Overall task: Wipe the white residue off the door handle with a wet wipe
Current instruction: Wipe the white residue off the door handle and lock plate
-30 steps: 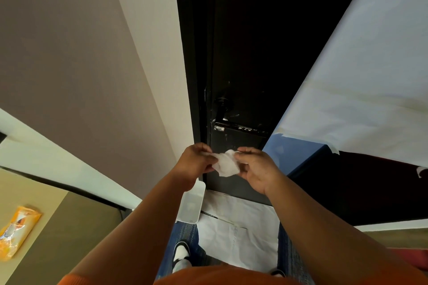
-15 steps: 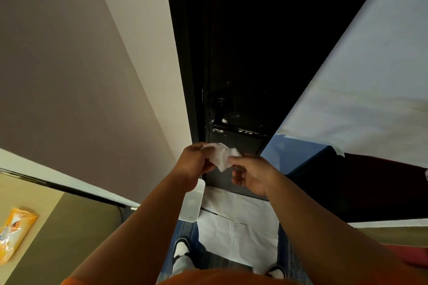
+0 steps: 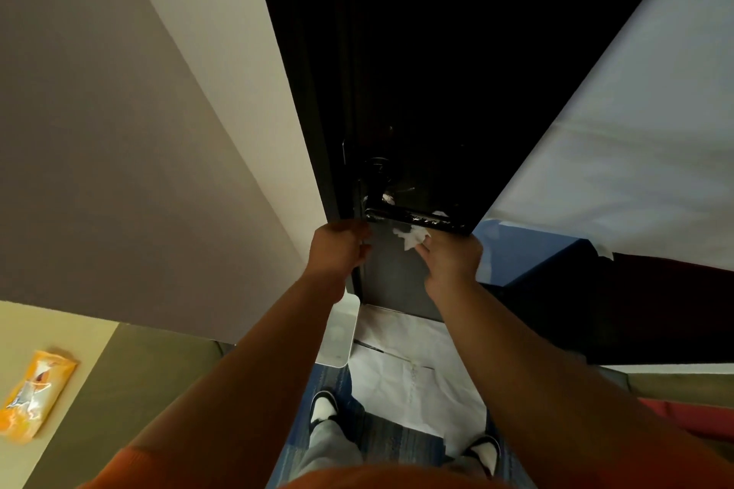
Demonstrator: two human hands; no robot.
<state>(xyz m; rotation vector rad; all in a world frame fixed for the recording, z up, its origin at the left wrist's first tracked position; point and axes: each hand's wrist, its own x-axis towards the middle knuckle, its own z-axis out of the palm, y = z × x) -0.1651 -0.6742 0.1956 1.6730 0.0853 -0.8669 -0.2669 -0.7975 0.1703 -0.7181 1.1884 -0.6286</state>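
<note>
- The door handle (image 3: pixel 413 217) is a slim, dark, glossy lever lying level across the black door (image 3: pixel 437 91), and white residue flecks its top.
- The wet wipe (image 3: pixel 411 238) is a small crumpled white wad. It sits just under the lever, pinched in the fingertips of the right hand (image 3: pixel 452 260).
- An orange, crinkly wipe packet (image 3: pixel 35 395) lies flat on a tan ledge at the far left. A rounded white plastic bin (image 3: pixel 337 333) stands at the door's foot, beside a creased white paper sheet (image 3: pixel 417 377) on blue carpet.
- Half a second ago both hands held the wipe between them, below the handle. The left hand (image 3: pixel 339 248) has since let go and moved to the door's edge, and the right hand has carried the wipe up to the lever.
- The left fingers curl at the door's edge, but whether they grip it cannot be told.
- The lever's base and the lock plate are lost in shadow, and the right hand covers the wipe's lower part.
</note>
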